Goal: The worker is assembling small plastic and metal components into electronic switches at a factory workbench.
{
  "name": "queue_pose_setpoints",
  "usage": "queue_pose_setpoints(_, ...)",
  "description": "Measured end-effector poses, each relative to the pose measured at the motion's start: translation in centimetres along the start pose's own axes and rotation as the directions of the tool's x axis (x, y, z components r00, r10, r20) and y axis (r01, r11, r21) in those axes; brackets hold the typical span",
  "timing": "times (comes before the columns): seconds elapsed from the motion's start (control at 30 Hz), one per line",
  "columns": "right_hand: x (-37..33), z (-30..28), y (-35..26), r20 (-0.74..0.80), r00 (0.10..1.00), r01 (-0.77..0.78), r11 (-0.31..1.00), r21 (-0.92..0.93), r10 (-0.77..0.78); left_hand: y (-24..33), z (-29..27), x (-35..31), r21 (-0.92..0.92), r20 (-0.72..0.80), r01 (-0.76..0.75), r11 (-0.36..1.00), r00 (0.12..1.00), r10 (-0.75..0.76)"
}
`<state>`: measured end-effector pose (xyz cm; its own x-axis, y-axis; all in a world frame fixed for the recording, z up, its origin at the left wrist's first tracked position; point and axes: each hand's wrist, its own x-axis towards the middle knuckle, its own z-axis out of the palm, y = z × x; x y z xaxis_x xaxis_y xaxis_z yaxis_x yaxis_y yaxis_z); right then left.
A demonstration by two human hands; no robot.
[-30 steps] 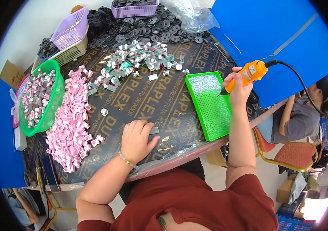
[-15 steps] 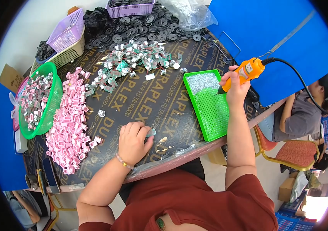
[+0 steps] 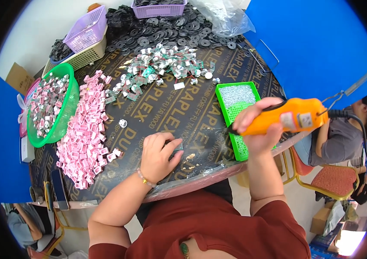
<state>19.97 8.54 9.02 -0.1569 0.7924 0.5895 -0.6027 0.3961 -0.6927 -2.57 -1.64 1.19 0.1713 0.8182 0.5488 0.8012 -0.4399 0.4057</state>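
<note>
My right hand (image 3: 259,125) is wrapped round an orange electric screwdriver (image 3: 293,115), raised above the near part of a green tray. Its dark nose points left, and a black cable leaves its rear end. The shallow green tray (image 3: 235,149) has a perforated insert and many tiny silver screws at its far end; my hand and the tool cover part of it. Palm down near the table's front edge, my left hand (image 3: 159,156) has a small translucent greenish piece (image 3: 178,147) between index finger and thumb, low over the tabletop.
A heap of pink plastic housings (image 3: 82,134) lies left, beside a tilted green basket (image 3: 73,93) of mixed parts. Wired circuit boards with silver caps (image 3: 162,64) spread across the middle. Black discs (image 3: 162,32) are piled at the back. A wire stand (image 3: 267,56) is at far right.
My right hand has pulled the screwdriver nearer and up, turning its nose leftward. My left hand's index finger and thumb have spread a little around the greenish piece. The whole view has shifted slightly.
</note>
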Motion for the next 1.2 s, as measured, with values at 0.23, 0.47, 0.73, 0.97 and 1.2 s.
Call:
queue_pose_setpoints(0.23,-2.7,5.5,4.2,0.178,0.975,-0.173,0.962,0.210,0.136,-0.3,-0.6,0.0,-0.089,-0.024,0.034,0.995,0.999,-0.036)
queue_pose_setpoints(0.47,-2.9,6.4,5.3,0.186,0.973,-0.178,0.961,0.214,0.139,-0.8,-0.5,-0.6,-0.138,-0.032,0.063,0.988,0.997,-0.068)
queue_pose_setpoints(0.73,-3.3,7.4,4.8,0.183,0.961,-0.217,0.976,0.025,0.209,-0.2,-0.8,-0.2,0.024,-0.080,-0.056,0.998,0.995,0.058)
queue_pose_setpoints(0.97,-3.4,7.5,4.7,0.225,0.939,-0.267,0.964,-0.005,0.261,0.1,-1.0,-0.1,0.113,-0.035,-0.068,0.991,0.997,0.072)
queue_pose_setpoints(1.2,-3.8,7.4,5.1,0.260,0.927,-0.280,0.960,-0.002,0.271,0.1,-0.7,-0.5,0.167,-0.029,-0.081,0.983,0.996,0.087)
